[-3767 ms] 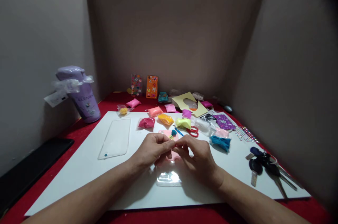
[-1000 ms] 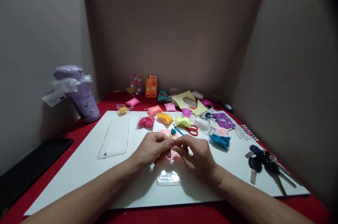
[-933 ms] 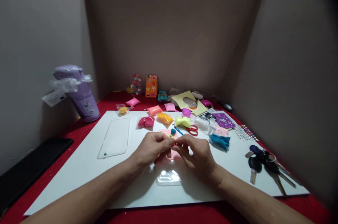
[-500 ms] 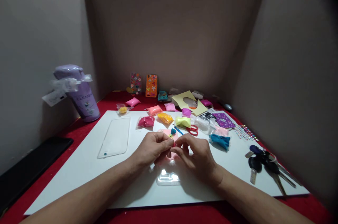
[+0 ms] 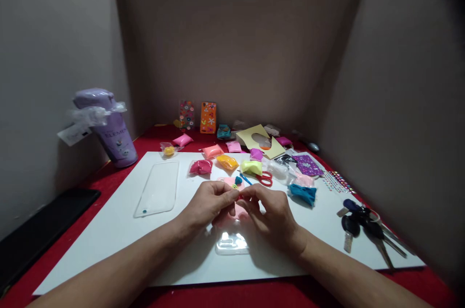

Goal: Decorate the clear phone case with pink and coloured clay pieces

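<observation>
My left hand (image 5: 212, 204) and my right hand (image 5: 271, 213) meet fingertip to fingertip over a clear phone case (image 5: 231, 245). Both are closed in a pinch around a tiny red bit, mostly hidden by the fingers. Pink material (image 5: 240, 213) covers the upper part of the case beneath them. Just beyond the fingers lies a small teal piece (image 5: 238, 180), with a bit of yellow-green below it. A blue tool (image 5: 245, 179) and red-handled scissors (image 5: 266, 179) rest behind my right hand.
Another clear case (image 5: 158, 189) lies left on the white board (image 5: 109, 250). Coloured clay packets, such as a yellow one (image 5: 227, 162) and a blue one (image 5: 303, 194), spread behind. Keys (image 5: 366, 223) lie right. A purple cup (image 5: 116, 136) stands left, near a black object (image 5: 47, 221).
My right fingertips have closed in slightly toward my left ones, and less of the red bit shows between them. Everything else stays where it was.
</observation>
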Demonstrator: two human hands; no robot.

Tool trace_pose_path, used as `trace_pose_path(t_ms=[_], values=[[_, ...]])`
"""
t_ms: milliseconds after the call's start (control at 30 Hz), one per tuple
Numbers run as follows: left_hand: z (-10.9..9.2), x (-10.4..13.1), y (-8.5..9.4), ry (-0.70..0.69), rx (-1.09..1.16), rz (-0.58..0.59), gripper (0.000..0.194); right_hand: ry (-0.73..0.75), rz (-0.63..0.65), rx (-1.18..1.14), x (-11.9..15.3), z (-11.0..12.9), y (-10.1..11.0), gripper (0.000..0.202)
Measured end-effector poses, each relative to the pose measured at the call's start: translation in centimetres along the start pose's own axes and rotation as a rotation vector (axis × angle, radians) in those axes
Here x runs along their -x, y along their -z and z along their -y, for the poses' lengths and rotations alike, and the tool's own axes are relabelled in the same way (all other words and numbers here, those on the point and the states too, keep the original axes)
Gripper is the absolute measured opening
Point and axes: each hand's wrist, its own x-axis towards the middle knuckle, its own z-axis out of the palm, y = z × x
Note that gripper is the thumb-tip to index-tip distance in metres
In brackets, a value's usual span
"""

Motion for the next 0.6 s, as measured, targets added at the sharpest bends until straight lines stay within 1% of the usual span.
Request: trace_pose_path(t_ms=[100, 200, 367, 500, 600], values=[[-0.02, -0.05, -0.01, 0.006, 0.009, 0.001, 0.038, -0.007, -0.007, -0.003, -0.01, -0.01, 0.03, 0.007], [0.05, -0.16, 0.05, 0.008, 0.018, -0.002, 0.039, -0.012, 0.013, -0.006, -0.06, 0.06, 0.13, 0.010], [0.16, -0.18, 0.16, 0.006, -0.028, 0.020, 0.039, -0.003, 0.000, -0.002, -0.05, 0.10, 0.17, 0.007], [0.32, -0.19, 0.13, 0.013, 0.011, -0.004, 0.039, -0.011, 0.017, -0.012, -0.02, 0.05, 0.16, 0.008], [0.34, -0.25, 0.12, 0.010, -0.003, -0.008, 0.040, -0.003, 0.023, -0.011, -0.06, 0.04, 0.18, 0.008]])
